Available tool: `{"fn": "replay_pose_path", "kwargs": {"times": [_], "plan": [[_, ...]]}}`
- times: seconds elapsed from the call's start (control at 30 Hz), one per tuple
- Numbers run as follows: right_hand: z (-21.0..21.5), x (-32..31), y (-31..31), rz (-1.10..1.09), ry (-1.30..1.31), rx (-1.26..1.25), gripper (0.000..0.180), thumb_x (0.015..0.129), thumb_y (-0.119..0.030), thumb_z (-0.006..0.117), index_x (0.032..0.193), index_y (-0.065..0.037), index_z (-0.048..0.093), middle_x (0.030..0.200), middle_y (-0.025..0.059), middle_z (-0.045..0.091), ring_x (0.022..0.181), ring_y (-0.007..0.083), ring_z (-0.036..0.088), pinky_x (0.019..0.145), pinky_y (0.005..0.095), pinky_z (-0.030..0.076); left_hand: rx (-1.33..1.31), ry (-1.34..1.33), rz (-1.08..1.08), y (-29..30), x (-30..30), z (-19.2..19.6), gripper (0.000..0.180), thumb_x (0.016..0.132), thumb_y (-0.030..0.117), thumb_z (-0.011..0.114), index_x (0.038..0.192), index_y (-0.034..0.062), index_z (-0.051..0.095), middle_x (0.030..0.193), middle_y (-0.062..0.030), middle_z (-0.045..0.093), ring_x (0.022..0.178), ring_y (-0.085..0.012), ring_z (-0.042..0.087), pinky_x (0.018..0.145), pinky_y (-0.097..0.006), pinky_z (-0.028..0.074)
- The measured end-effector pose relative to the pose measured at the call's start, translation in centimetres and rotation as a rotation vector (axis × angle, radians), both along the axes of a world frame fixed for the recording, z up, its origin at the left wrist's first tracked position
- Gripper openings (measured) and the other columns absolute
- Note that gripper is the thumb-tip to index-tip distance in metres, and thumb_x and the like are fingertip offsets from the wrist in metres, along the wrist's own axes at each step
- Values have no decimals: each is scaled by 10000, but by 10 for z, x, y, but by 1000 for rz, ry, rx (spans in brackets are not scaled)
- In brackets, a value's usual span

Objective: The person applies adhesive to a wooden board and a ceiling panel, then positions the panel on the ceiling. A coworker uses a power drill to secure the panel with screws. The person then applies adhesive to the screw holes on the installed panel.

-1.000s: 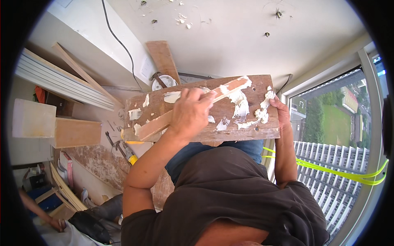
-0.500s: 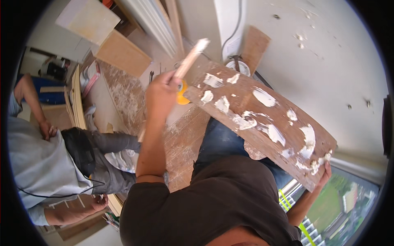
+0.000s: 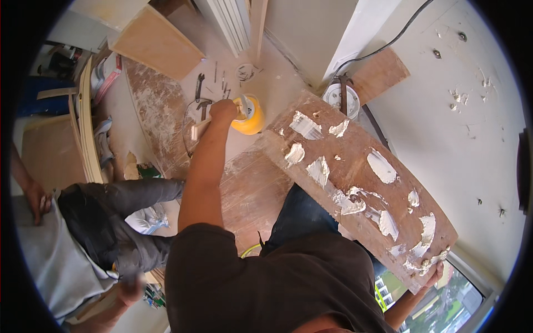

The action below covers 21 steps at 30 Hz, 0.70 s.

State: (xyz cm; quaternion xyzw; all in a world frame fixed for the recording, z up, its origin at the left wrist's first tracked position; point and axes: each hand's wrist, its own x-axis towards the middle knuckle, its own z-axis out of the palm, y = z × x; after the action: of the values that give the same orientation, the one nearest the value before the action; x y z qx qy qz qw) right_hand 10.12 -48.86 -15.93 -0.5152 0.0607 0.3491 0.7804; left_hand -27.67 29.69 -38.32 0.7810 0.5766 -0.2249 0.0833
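Observation:
My left hand [image 3: 224, 111] is closed around a flat wooden stick [image 3: 240, 106], its far end down in the mouth of a yellow tub [image 3: 253, 123]. How deep it reaches I cannot tell. With my right hand [image 3: 435, 276] I grip the near right corner of a long brown wooden board [image 3: 347, 152], which slants up to the left across my front. Thick white paste [image 3: 382, 166] lies on it in several smears and lumps. My right fingers are partly hidden at the board's edge.
A co-worker in a grey top [image 3: 33, 250] is close on my left. Past the tub, a wrench [image 3: 200, 86] and a hammer [image 3: 204, 105] lie on the dusty floor. A white bucket [image 3: 335, 95] with a hammer across it stands beside the wall. A window [image 3: 452, 299] is at lower right.
My left hand has brought the stick down from the air to the yellow tub. The board stays in my right hand. The co-worker's arms have shifted.

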Motion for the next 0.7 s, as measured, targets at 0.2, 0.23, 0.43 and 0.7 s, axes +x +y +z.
{"fn": "replay_pose_path", "kwargs": {"times": [0.2,0.23,0.43,0.7], "plan": [[6,-5,3,-59,-37,-19,735,927,-349,667,1545,-22,443,1452,200,589,1280,379,599,1095,551,479,-35,-75,-188,-2,23,-41,261,910,293,716,1008,68,806,1043,-160,795,951,-274,781,756,-424,608],[6,-4,4,-59,-50,-34,720,930,-347,667,1535,-22,452,1426,197,606,1251,371,616,1074,545,495,-97,-160,-15,-4,15,-39,272,918,303,715,976,49,794,993,-157,788,882,-265,772,724,-415,603],[5,-1,13,-104,-4,-52,647,948,-329,658,1491,-21,491,1318,187,674,1135,339,680,991,524,553,-360,-515,452,-27,-89,-36,331,991,299,666,880,-7,729,776,-127,722,599,-244,681,572,-389,563],[-4,2,11,-30,-47,11,665,922,-283,662,1503,-14,481,1368,221,649,1109,361,711,967,541,595,-567,-1357,975,-140,-125,30,266,1034,201,613,1210,8,658,958,-113,734,776,-227,708,588,-401,592]]}}
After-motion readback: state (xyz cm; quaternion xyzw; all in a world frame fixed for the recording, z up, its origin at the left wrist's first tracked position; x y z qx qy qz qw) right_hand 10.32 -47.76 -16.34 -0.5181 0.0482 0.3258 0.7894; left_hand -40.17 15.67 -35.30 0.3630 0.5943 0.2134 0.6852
